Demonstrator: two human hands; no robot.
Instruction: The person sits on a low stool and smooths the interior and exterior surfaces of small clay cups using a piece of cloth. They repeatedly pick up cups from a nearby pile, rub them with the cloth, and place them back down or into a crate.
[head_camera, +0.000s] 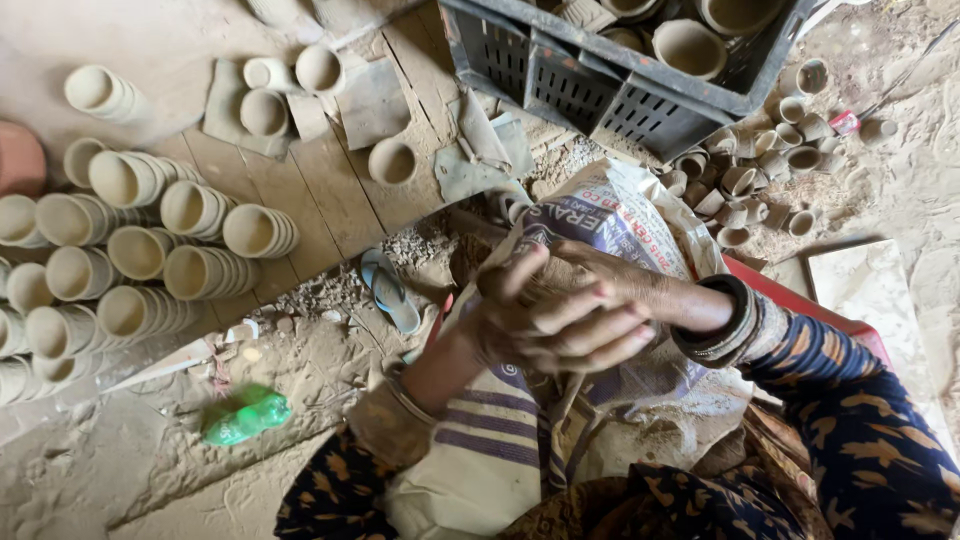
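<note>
Your two hands meet over the lap: left hand underneath, right hand laid across it, fingers curled close around a small lump of clay that is mostly hidden between the palms, so I cannot tell its exact shape. Both grips are closed on it. Keep pressure even, roll palm against palm, and work above the printed sack spread on your knees so crumbs fall there. Just beyond, a blue sandal and a green plastic bottle lie on the dusty floor. Farther left, stacked clay cups rest on boards; ahead, a dark crate holds more cups.
</note>
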